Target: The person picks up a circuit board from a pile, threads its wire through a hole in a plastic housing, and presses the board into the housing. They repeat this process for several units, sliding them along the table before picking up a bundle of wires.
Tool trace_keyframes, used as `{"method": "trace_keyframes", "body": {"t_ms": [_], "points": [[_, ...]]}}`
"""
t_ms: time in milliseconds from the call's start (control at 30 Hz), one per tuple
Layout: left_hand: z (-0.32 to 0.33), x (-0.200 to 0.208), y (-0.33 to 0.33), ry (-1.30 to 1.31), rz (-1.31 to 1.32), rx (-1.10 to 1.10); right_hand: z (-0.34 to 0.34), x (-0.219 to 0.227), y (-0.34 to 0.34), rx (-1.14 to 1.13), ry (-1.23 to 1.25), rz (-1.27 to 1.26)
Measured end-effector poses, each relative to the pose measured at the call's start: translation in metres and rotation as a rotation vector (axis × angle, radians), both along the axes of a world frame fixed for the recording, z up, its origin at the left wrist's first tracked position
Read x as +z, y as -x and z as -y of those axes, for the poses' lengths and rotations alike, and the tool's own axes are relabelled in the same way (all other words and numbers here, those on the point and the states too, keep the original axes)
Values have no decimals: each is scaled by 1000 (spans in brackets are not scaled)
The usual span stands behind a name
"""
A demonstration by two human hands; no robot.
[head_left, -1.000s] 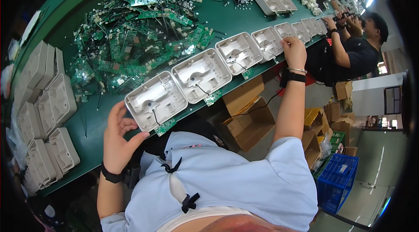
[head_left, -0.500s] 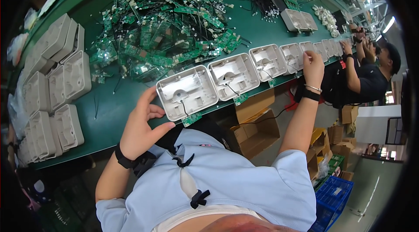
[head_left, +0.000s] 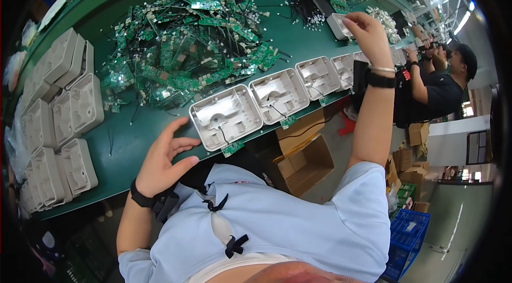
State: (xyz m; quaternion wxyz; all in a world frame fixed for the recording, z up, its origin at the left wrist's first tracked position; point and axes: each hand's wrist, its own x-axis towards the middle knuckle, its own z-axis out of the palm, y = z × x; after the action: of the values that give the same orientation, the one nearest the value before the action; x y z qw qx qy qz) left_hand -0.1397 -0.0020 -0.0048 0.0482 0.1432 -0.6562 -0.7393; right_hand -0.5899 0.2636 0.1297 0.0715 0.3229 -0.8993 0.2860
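Observation:
My left hand (head_left: 166, 156) is open on the green bench, its fingers spread and the thumb apart. It lies just left of the nearest white plastic housing (head_left: 226, 118), without holding it. A black wire runs from that housing to a small green circuit board (head_left: 232, 148) hanging over the bench's front edge. Farther right, my right hand (head_left: 368, 35) is stretched out over a separate white housing (head_left: 337, 27) and covers much of it. Its fingers are bent together; what they hold, if anything, is hidden.
More housings (head_left: 280, 96) line the front edge, each close to its neighbour. Behind them lies a large heap of wired green circuit boards (head_left: 181, 51). Stacked empty housings (head_left: 80, 102) stand at left. Below are an open cardboard box (head_left: 306, 163) and, at right, a co-worker (head_left: 448, 83).
My right hand has moved from the row of housings farther back, over the separate housing. My left hand has drawn slightly away from the nearest housing. The whole view has shifted a little.

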Motion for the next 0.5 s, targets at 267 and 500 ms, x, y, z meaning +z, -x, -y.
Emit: {"method": "trace_keyframes", "body": {"t_ms": [267,500], "points": [[18,-13,-51,381,-22,370,35,-33,116,7,-308,46],[25,-22,-79,536,-38,627,97,-78,162,-1,-607,29]]}}
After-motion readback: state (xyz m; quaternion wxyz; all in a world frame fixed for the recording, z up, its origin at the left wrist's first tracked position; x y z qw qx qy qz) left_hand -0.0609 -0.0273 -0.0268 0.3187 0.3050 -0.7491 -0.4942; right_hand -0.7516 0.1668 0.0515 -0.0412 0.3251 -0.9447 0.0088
